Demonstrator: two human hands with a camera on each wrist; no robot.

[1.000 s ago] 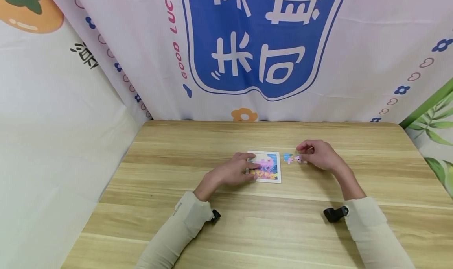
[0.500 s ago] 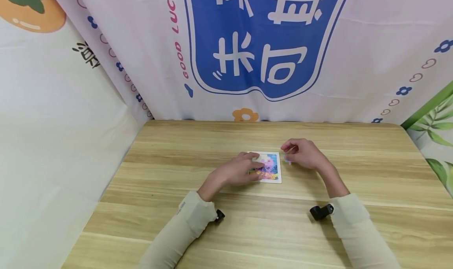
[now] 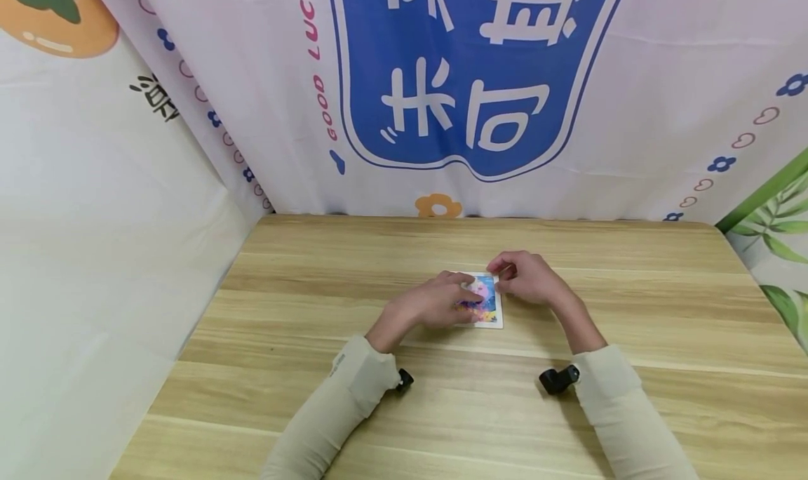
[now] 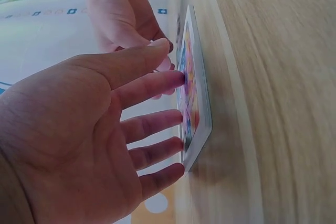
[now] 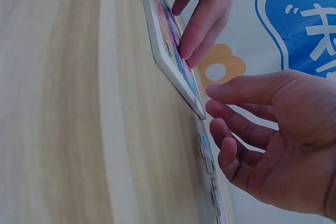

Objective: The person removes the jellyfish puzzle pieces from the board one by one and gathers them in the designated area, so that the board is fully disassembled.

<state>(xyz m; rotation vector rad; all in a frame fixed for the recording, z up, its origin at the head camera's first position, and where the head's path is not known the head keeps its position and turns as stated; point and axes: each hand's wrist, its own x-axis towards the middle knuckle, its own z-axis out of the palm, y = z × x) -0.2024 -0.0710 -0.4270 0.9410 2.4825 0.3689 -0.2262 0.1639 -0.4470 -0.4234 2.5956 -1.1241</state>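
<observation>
A small square jigsaw puzzle with a white frame and a pink, blue and yellow picture lies flat on the table. My left hand spreads over its left part, fingertips on the picture and thumb raised. At the puzzle's upper right edge is my right hand, with fingers loosely bent and thumb and forefinger tips close together. Nothing shows between them in the right wrist view. Loose jigsaw pieces lie on the table beside the frame, under the right hand; the head view hides them.
The wooden table reaches back to a printed cloth backdrop. White cloth borders its left side. A black wrist camera sits at the right cuff, and another at the left.
My right hand has moved left, from the loose pieces to the puzzle's edge, now covering the pieces in the head view. My left hand has slid slightly right over the picture.
</observation>
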